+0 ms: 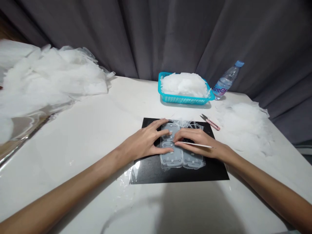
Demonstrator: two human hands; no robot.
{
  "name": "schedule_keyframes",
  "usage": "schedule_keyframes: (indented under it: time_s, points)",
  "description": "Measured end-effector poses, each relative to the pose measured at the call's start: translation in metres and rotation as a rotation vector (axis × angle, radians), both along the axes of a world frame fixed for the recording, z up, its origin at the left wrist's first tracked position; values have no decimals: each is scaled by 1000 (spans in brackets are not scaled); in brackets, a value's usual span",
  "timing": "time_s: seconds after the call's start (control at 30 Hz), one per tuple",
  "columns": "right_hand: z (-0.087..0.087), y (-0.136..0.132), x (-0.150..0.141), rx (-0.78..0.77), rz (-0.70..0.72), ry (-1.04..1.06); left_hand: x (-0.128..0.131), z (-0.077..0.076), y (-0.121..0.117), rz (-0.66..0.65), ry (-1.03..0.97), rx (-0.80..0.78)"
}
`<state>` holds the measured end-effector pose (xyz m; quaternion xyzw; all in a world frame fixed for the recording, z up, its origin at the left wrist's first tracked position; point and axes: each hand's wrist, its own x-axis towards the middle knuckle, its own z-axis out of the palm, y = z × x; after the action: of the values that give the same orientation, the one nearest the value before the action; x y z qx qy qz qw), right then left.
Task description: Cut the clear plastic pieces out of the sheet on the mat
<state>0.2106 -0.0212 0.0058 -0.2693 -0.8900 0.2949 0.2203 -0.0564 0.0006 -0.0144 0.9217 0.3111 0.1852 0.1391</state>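
Two pale, translucent molded pouches lie side by side on a black sheet (156,174), the left pouch (172,159) and the right pouch (193,161). My left hand (152,138) rests with spread fingers on the left pouch, thumb and fingertips pressing its surface. In my right hand (195,139) is a thin white stick (197,144), pinched between thumb and fingers. Its tip end is hidden by the fingertips, which meet the left pouch near its middle. The right hand covers much of the right pouch.
Behind stands a turquoise basket (185,99) heaped with white translucent pieces. A water bottle (225,83) leans beside it. Pink-handled thread snips (211,123) lie by the sheet's far right corner. White translucent piles sit left (56,74) and right (246,125) on the white table (97,113).
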Motion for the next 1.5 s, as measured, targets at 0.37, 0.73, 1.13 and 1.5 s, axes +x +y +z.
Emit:
schedule_keyframes:
  time_s: [0.37,0.73,1.13,1.5]
  points:
    - [11,-4,12,35,-28,-122,0,0,2,-2,29,-10]
    - [5,-4,10,-18,-24,-48,-2,-1,3,10,38,-63]
    - [-27,-7,-9,683,-52,-200,-1,-1,6,21,41,-138]
    - [-7,59,12,119,-596,99,-3,-1,5,8,91,-299]
